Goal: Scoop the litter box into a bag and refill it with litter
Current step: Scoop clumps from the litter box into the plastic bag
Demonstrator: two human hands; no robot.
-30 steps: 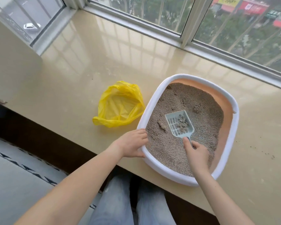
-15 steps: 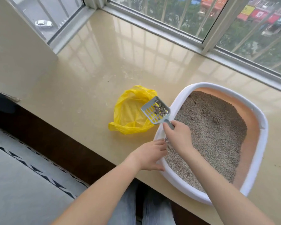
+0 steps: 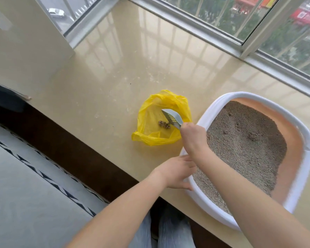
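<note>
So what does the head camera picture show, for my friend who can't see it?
A person's right hand tips a grey scoop over an open yellow bag, where brown clumps lie. The left hand steadies the white litter box, full of grey litter, on a beige sill.

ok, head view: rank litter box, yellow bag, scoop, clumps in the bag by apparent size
1. litter box, largest by far, though it also sits nearer the camera than the bag.
2. yellow bag.
3. scoop, tipped on edge and partly hidden in the right hand, so it looks smaller than it is.
4. clumps.
</note>
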